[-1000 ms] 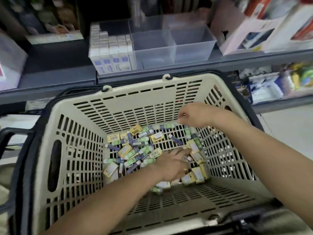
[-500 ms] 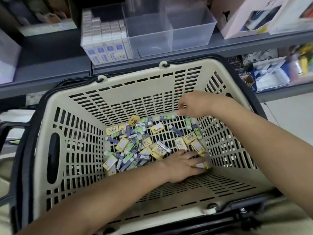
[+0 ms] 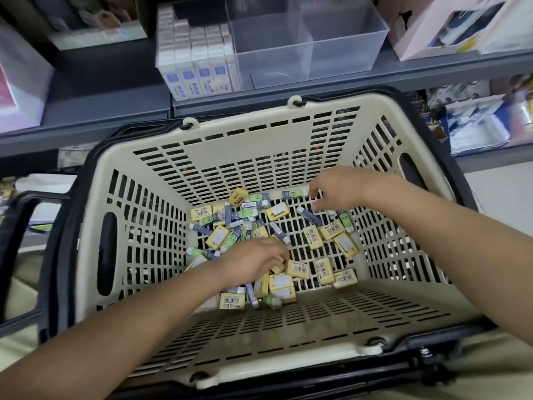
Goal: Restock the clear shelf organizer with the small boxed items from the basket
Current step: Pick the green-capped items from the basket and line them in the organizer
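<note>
A: While the left hand [image 3: 256, 261] grips yellow boxes [image 3: 298, 269] on the basket [image 3: 259, 151] floor, is the grip of the right hand [image 3: 340, 192] closed on anything?
B: Cannot tell; its fingers curl. Gather matching boxes, square them, then load the shelf organizer [image 3: 274, 64].

Left hand [image 3: 253, 262], right hand [image 3: 341, 192]: hold unclear, blurred.

A matt cream plastic basket [image 3: 259, 145] with slatted walls holds small boxes [image 3: 298, 269] of smooth printed card, below a smooth clear plastic organizer [image 3: 340, 53] on a matt grey shelf [image 3: 109, 102].
</note>
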A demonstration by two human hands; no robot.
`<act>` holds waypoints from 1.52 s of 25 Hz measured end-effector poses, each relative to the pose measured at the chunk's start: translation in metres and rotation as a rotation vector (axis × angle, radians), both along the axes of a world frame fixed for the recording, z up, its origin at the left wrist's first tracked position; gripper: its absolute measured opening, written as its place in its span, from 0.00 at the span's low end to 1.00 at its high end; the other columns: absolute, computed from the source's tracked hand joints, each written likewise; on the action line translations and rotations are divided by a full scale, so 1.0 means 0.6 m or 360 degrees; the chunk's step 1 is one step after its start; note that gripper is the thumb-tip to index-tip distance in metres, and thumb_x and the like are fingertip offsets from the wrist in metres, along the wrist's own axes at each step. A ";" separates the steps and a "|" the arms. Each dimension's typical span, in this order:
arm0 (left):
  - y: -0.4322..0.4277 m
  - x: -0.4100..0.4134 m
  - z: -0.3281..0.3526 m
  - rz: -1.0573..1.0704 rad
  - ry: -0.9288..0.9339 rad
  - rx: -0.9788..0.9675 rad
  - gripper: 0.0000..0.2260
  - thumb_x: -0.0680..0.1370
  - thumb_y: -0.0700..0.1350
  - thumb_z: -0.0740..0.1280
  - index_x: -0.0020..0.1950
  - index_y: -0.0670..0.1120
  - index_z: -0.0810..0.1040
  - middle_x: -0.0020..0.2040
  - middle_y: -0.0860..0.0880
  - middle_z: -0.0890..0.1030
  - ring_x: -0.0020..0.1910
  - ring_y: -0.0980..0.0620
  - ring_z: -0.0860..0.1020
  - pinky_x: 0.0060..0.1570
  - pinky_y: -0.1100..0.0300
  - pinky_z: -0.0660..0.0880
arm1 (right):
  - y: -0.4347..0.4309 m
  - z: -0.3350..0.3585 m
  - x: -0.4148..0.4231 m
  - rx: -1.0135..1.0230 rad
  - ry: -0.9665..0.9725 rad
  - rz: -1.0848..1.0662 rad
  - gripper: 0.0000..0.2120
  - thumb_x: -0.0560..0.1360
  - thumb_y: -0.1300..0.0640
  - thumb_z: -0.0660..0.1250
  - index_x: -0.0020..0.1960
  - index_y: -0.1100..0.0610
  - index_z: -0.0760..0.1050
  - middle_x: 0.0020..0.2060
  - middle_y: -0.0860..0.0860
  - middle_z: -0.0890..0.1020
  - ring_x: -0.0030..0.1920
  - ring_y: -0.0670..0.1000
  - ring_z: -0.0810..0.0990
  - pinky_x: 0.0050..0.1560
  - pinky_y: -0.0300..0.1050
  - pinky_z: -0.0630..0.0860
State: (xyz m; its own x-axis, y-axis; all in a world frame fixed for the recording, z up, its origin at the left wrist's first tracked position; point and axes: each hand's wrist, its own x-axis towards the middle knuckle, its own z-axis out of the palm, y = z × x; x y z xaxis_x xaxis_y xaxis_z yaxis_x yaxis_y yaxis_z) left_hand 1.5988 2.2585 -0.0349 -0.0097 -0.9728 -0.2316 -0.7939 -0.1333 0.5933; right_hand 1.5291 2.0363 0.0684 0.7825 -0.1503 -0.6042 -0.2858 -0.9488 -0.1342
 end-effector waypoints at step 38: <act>-0.050 0.082 0.052 0.2092 0.1872 0.0070 0.06 0.76 0.33 0.64 0.50 0.41 0.75 0.48 0.41 0.77 0.42 0.49 0.76 0.38 0.59 0.74 | 0.056 -0.121 0.035 0.0534 -0.0297 -0.0395 0.05 0.76 0.53 0.63 0.44 0.53 0.70 0.41 0.52 0.80 0.40 0.50 0.77 0.40 0.44 0.73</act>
State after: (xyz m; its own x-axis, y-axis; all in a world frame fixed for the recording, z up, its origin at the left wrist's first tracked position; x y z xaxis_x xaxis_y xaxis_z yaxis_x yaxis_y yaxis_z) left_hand 1.6480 2.2284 -0.0038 0.5371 -0.4671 -0.7024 0.6481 -0.3043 0.6981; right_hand 1.5499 2.0700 -0.0042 0.8477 -0.1670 -0.5036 -0.4408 -0.7499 -0.4933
